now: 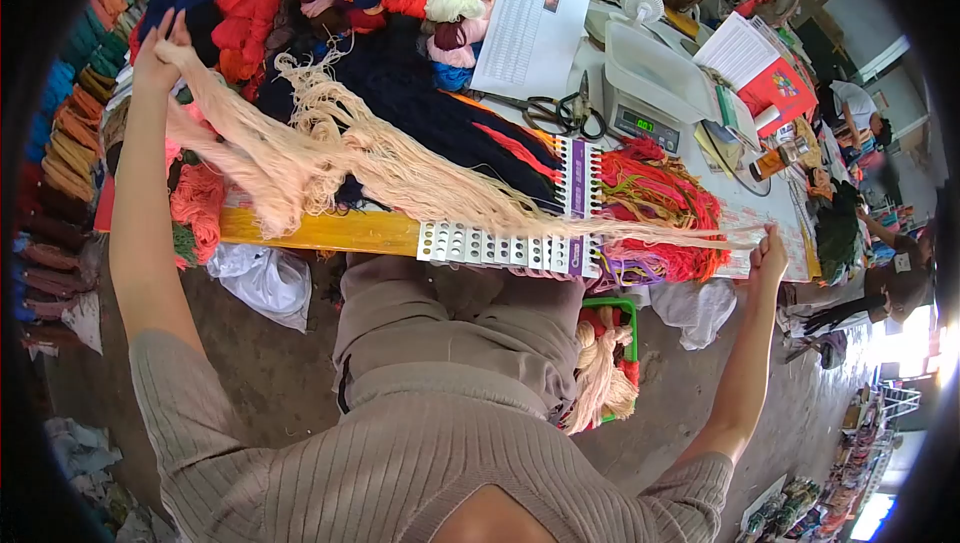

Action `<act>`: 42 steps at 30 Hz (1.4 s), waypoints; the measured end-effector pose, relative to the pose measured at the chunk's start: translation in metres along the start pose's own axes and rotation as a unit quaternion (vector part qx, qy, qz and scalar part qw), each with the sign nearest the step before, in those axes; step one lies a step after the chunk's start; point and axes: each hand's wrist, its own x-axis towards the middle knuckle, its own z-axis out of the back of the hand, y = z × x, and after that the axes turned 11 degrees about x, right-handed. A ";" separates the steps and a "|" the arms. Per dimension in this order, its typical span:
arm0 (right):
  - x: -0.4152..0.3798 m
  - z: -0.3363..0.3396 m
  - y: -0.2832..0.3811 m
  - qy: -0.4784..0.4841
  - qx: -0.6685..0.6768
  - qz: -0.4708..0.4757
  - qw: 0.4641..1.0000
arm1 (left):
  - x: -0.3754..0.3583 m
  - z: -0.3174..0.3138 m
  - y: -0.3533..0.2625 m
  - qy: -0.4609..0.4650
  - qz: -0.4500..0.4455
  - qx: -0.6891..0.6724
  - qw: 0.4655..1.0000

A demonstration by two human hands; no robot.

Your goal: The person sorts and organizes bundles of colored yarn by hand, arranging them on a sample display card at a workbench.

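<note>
A long bundle of pale peach yarn [400, 178] stretches across the table between my hands. My left hand [160, 53], raised at the far left, has its end of the yarn looped at the fingers. At the right, my right hand [768, 255] is closed around the thin other end. Under the strands lie a white card with punched holes [480, 246] and an upright purple-and-white card [578, 178]. Red, orange and green threads [655, 208] fan out right of the cards. Dark navy yarn [420, 113] lies behind the peach bundle.
Black scissors [565, 115], a digital scale [645, 123] with a clear tray and a printed sheet [530, 28] are on the table. Colourful skeins [240, 3] pile up at the back left. A green basket [630, 328] stands below the table edge. Other people are at the right.
</note>
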 end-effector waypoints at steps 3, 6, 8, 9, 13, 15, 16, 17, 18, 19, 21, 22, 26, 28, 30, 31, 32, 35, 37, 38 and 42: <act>-0.036 -0.079 0.040 0.104 -0.074 0.027 0.992 | -0.015 -0.034 0.024 0.343 0.069 -0.052 0.935; -0.101 -0.186 0.056 0.286 -0.145 0.016 0.947 | -0.118 -0.129 0.089 0.309 0.118 -0.036 0.943; -0.136 -0.243 0.054 0.446 -0.259 0.059 0.855 | -0.187 -0.176 0.120 0.358 0.189 0.001 0.914; -0.163 -0.270 0.055 0.502 -0.253 0.142 0.814 | -0.215 -0.190 0.135 0.412 0.200 0.016 0.889; -0.210 -0.327 0.065 0.561 -0.368 0.402 0.624 | -0.250 -0.207 0.207 0.588 0.249 0.079 0.766; -0.207 -0.331 0.075 0.529 -0.433 0.454 0.571 | -0.268 -0.215 0.202 0.610 0.305 0.030 0.731; -0.199 -0.327 0.080 0.519 -0.420 0.460 0.586 | -0.269 -0.208 0.207 0.579 0.326 0.074 0.743; -0.187 -0.321 0.087 0.508 -0.406 0.466 0.600 | -0.260 -0.205 0.203 0.586 0.305 0.114 0.742; -0.170 -0.311 0.092 0.532 -0.362 0.435 0.629 | -0.248 -0.200 0.199 0.592 0.281 0.155 0.739; -0.154 -0.297 0.099 0.547 -0.350 0.372 0.663 | -0.238 -0.191 0.196 0.589 0.270 0.169 0.742; -0.124 -0.265 0.109 0.515 -0.317 0.204 0.770 | -0.219 -0.163 0.192 0.546 0.257 0.271 0.750; -0.112 -0.245 0.111 0.462 -0.290 0.095 0.833 | -0.213 -0.148 0.196 0.540 0.215 0.295 0.759; -0.061 -0.168 0.082 0.348 -0.187 -0.009 0.919 | -0.195 -0.127 0.174 0.573 0.141 0.404 0.699; -0.052 -0.145 0.071 0.321 -0.159 -0.047 0.932 | -0.203 -0.141 0.161 0.588 0.185 0.359 0.701; -0.043 -0.128 0.064 0.278 -0.135 -0.073 0.948 | -0.202 -0.148 0.158 0.548 0.188 0.395 0.713; -0.041 -0.122 0.060 0.273 -0.166 -0.048 0.947 | -0.205 -0.152 0.160 0.532 0.165 0.385 0.736; -0.041 -0.118 0.057 0.264 -0.197 -0.022 0.944 | -0.205 -0.160 0.164 0.575 0.129 0.328 0.739; -0.045 -0.113 0.063 0.245 -0.164 -0.018 0.955 | -0.220 -0.167 0.161 0.476 0.296 0.234 0.794; -0.043 -0.106 0.068 0.228 -0.161 -0.017 0.960 | -0.219 -0.168 0.154 0.483 0.340 0.234 0.772; -0.042 -0.102 0.072 0.218 -0.163 -0.015 0.962 | -0.220 -0.167 0.155 0.460 0.345 0.227 0.786; -0.026 -0.077 0.073 0.179 -0.197 0.008 0.964 | -0.197 -0.139 0.167 0.411 0.263 0.347 0.801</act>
